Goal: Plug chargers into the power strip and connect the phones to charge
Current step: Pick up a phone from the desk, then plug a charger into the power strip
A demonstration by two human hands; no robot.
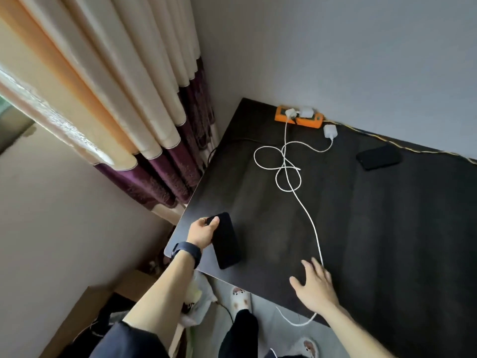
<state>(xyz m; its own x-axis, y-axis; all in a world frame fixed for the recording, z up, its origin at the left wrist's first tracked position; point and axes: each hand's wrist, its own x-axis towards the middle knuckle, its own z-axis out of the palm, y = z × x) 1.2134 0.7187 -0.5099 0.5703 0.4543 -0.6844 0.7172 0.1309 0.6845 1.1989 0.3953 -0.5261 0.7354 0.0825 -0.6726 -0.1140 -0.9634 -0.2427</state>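
Phone (227,241) in left hand (204,232)

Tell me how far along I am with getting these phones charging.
Done: two white chargers sit in the orange power strip. In hand: your left hand grips one phone, and your right hand is open beside the long white cable. Left: a third charger lies unplugged beside the strip, and neither this phone nor the far phone shows a cable attached.
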